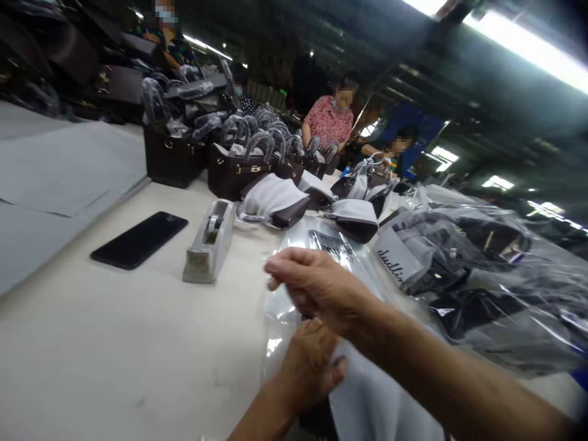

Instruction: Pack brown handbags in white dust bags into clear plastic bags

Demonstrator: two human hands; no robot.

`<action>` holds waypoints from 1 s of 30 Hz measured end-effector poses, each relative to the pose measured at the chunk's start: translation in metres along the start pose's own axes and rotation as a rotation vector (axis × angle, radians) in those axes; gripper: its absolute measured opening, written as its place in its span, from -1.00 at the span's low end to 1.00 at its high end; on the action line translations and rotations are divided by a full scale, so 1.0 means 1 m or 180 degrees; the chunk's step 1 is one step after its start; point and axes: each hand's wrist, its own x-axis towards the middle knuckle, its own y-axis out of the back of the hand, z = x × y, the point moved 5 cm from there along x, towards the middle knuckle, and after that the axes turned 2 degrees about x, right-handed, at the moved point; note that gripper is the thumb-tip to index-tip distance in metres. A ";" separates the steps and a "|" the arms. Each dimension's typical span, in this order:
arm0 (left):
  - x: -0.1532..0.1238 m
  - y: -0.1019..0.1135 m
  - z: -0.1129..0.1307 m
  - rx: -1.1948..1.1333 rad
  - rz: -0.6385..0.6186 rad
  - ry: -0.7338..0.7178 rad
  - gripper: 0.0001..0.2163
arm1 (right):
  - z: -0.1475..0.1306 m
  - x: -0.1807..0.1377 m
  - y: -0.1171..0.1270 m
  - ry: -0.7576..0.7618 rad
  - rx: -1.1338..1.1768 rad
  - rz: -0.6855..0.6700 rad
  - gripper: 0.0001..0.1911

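Observation:
A clear plastic bag lies flat on the pale table in front of me. My right hand reaches across from the right and hovers over the bag, its fingers curled together near the bag's left edge. My left hand rests lower down on the bag, fingers bent and pressing on the plastic, with the thumb out to the right. A white cloth-like piece lies under the plastic by that hand. Whether the right fingers pinch the plastic is hidden.
A grey tape dispenser and a black phone lie to the left. Bagged dark handbags pile up on the right. Handbags with wrapped handles stand at the back. Other people stand beyond them.

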 end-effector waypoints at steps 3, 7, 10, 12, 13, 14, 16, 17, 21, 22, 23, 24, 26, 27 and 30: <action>-0.001 0.002 -0.003 -0.0114 -0.0025 0.0015 -0.56 | -0.007 -0.055 0.081 -0.0091 -0.0001 0.0733 -0.77; -0.002 0.003 -0.004 -0.0169 0.0038 0.0029 -0.42 | 0.046 -0.092 0.138 -0.0540 0.0218 0.1177 -0.73; 0.000 0.003 -0.002 -0.0153 -0.0007 0.0009 -0.34 | 0.078 -0.099 0.146 -0.0776 0.0390 0.1232 -0.70; 0.004 0.005 0.001 -0.0136 -0.0079 -0.0003 -0.34 | 0.086 -0.099 0.146 -0.0865 0.0456 0.1246 -0.69; 0.006 0.006 0.002 -0.0125 -0.0121 -0.0015 -0.35 | 0.088 -0.099 0.146 -0.0898 0.0471 0.1253 -0.69; 0.009 0.007 0.003 -0.0112 -0.0164 -0.0024 -0.36 | 0.089 -0.097 0.147 -0.0927 0.0473 0.1267 -0.69; 0.017 0.009 0.004 -0.0057 -0.0244 -0.0054 -0.40 | 0.090 -0.094 0.149 -0.0982 0.0437 0.1312 -0.70; 0.021 0.009 0.005 0.0009 -0.0304 -0.0081 -0.43 | 0.090 -0.092 0.150 -0.1028 0.0397 0.1342 -0.71; 0.037 0.002 0.004 0.0487 -0.0663 -0.0196 -0.59 | 0.094 -0.086 0.154 -0.1264 0.0191 0.1521 -0.75; 0.040 0.000 0.004 0.0589 -0.0729 -0.0182 -0.65 | 0.094 -0.086 0.154 -0.1285 0.0164 0.1553 -0.75; 0.044 -0.001 0.003 0.0655 -0.0773 -0.0157 -0.70 | 0.094 -0.086 0.153 -0.1281 0.0153 0.1570 -0.75; 0.047 -0.002 0.002 0.0687 -0.0802 -0.0128 -0.74 | 0.094 -0.086 0.152 -0.1273 0.0146 0.1556 -0.75; 0.051 -0.003 0.002 0.0671 -0.0841 -0.0091 -0.79 | 0.094 -0.090 0.148 -0.1322 0.0167 0.1520 -0.76; 0.053 -0.003 0.001 0.0637 -0.0840 -0.0083 -0.80 | 0.094 -0.093 0.146 -0.1368 0.0202 0.1541 -0.77; 0.054 -0.003 0.000 0.0546 -0.0749 -0.0039 -0.84 | 0.097 -0.101 0.140 -0.1473 0.0443 0.1671 -0.71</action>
